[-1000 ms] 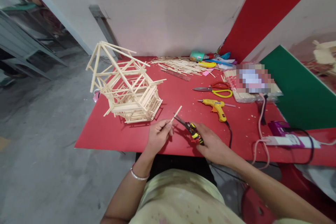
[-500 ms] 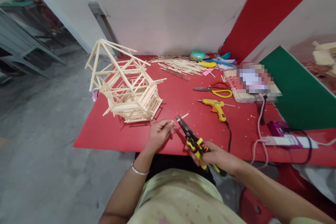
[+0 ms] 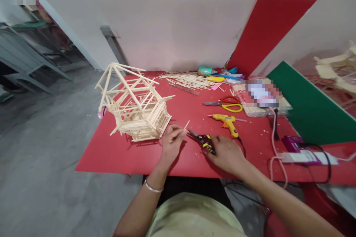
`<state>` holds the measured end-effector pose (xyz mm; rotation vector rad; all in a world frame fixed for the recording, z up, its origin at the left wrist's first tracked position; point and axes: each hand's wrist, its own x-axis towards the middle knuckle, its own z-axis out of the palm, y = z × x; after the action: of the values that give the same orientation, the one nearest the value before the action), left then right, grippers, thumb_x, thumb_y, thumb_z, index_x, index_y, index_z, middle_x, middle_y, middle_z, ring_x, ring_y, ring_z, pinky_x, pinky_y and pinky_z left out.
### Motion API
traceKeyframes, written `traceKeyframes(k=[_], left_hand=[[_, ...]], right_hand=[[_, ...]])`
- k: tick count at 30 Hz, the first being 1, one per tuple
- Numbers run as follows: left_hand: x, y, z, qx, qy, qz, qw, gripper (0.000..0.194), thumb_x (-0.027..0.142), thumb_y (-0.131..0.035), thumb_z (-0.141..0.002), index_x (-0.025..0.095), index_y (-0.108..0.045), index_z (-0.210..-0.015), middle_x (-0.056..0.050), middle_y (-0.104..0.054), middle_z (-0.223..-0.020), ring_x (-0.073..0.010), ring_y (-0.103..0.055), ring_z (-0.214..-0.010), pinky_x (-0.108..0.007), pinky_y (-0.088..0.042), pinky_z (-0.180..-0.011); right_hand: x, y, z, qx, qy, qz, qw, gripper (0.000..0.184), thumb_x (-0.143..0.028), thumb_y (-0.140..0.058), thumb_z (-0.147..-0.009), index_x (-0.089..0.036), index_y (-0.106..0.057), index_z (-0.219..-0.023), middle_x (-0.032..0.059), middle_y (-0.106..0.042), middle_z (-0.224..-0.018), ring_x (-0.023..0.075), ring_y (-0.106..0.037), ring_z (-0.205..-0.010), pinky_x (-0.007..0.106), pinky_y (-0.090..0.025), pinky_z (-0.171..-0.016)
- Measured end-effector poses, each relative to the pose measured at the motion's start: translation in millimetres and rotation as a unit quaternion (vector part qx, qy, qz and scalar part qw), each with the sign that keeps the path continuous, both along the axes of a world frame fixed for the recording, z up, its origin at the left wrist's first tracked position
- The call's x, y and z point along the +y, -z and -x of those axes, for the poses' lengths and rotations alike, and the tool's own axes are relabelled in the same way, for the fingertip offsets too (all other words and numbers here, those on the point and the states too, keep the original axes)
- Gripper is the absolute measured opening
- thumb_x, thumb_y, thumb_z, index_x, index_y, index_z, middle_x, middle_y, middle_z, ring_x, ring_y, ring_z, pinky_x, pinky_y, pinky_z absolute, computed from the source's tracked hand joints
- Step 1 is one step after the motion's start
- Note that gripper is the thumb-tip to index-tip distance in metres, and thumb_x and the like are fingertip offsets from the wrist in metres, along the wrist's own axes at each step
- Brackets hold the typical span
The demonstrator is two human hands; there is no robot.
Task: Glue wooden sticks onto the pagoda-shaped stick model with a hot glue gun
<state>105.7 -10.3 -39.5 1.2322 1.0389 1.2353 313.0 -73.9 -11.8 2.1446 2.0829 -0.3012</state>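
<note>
Head view: the left hand has its thumb and fingers pinched together on a short stick, whose free end stands out past the fingertips. The right hand has its fingers wrapped around the handles of the cutters, the palm covering part of the grip. The stick is above the near part of the red worktop, between the stick frame and the glue gun. Its long axis slants away from the person and to the right. The cutters point left and slightly away, their tip just beside the left fingertips; whether it touches the stick cannot be told.

Half a second ago the cutters pointed more steeply away, their yellow handles spread wide, with a piece of stick at the blades, apart from the left hand. Now the handles sit closer together and a stick rises from the left fingers. The view has tilted up, baring the top edges of the white boards. The frame, glue gun and scissors keep their places on the worktop.
</note>
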Motion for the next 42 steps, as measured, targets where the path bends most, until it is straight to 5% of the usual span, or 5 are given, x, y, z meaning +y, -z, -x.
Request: traceKeyframes(k=[12, 17, 24, 34, 42], left_hand=[[-31, -8.8, 20, -0.127, 0.114, 0.060, 0.983, 0.039, 0.039, -0.067, -0.088, 0.019, -0.074, -0.120, -0.015, -0.076, -0.111, -0.0210, -0.073, -0.077, -0.034, -0.062, -0.065], [-12, -15.8, -1, -0.101, 0.027, 0.079, 0.991, 0.024, 0.037, -0.074, -0.085, 0.015, -0.078, -0.094, -0.010, -0.077, -0.079, -0.0191, -0.072, -0.070, -0.028, -0.058, -0.061], [43, -17.5, -47, -0.156, 0.037, 0.124, 0.979, 0.079, 0.039, -0.079, -0.080, 0.023, -0.042, -0.149, -0.005, -0.076, -0.086, -0.0130, -0.067, -0.056, -0.021, -0.050, -0.049], [63, 14.5, -49, -0.227, 0.032, 0.270, 0.935, 0.046, 0.042, -0.082, -0.076, 0.015, -0.063, -0.107, -0.004, -0.070, -0.076, -0.0154, -0.068, -0.060, -0.019, -0.045, -0.045], [66, 6.1, -46, -0.231, 0.040, 0.321, 0.918, 0.040, 0.038, -0.079, -0.078, 0.014, -0.063, -0.106, -0.003, -0.069, -0.077, -0.0116, -0.064, -0.058, -0.018, -0.042, -0.047]], right_hand=[[34, -3.5, -77, 0.065, 0.143, -0.113, 0.981, 0.054, -0.058, -0.040, -0.096, -0.026, -0.063, -0.134, 0.0106, -0.067, -0.134, 0.0345, -0.067, -0.115, 0.045, -0.056, -0.081], [65, -8.1, -68, 0.184, 0.053, -0.117, 0.975, 0.047, -0.057, -0.048, -0.094, -0.030, -0.069, -0.126, 0.0032, -0.071, -0.129, 0.0272, -0.067, -0.118, 0.038, -0.053, -0.095], [177, -16.6, -54, 0.162, -0.075, -0.050, 0.983, 0.036, -0.046, -0.056, -0.093, -0.027, -0.075, -0.116, 0.0031, -0.077, -0.116, 0.0209, -0.071, -0.103, 0.025, -0.050, -0.081], [340, -4.1, -62, 0.064, -0.032, -0.084, 0.994, 0.032, -0.032, -0.052, -0.092, -0.020, -0.077, -0.109, 0.0112, -0.075, -0.114, 0.0233, -0.064, -0.104, 0.030, -0.044, -0.084], [382, 12.5, -46, 0.031, -0.082, -0.045, 0.995, 0.033, -0.033, -0.055, -0.093, -0.020, -0.077, -0.114, 0.0111, -0.073, -0.117, 0.0219, -0.063, -0.108, 0.029, -0.042, -0.090]])
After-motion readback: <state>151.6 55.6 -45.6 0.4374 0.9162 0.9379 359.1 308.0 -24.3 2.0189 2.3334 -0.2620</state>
